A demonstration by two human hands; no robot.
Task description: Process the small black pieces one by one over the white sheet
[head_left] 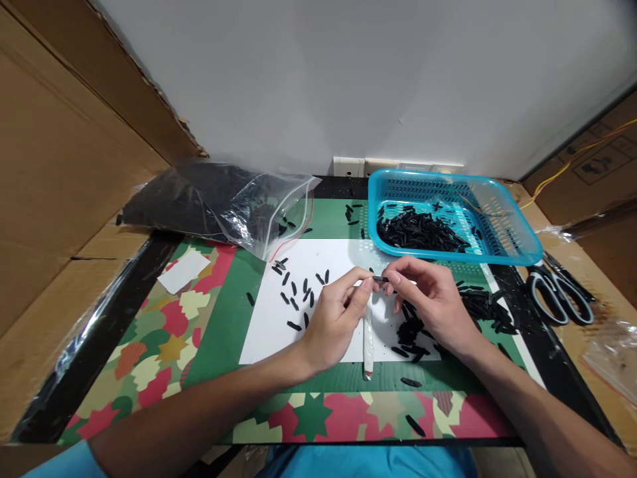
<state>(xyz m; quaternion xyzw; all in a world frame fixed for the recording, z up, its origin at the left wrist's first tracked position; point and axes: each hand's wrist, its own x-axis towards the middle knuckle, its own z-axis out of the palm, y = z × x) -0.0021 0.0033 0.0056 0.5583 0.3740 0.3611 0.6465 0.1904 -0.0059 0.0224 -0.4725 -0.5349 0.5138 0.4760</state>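
Black plastic piece [381, 279] — small, light, stiff — pinched end-to-end between left hand [334, 323] and right hand [432, 302]; fingertip grip suits.

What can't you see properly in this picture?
- Small black piece pinched between left hand and right hand: too small to identify, head view.
- Plastic bag: glare and creases hide its dark contents.
- Scissors: blade tips covered by the blue basket.
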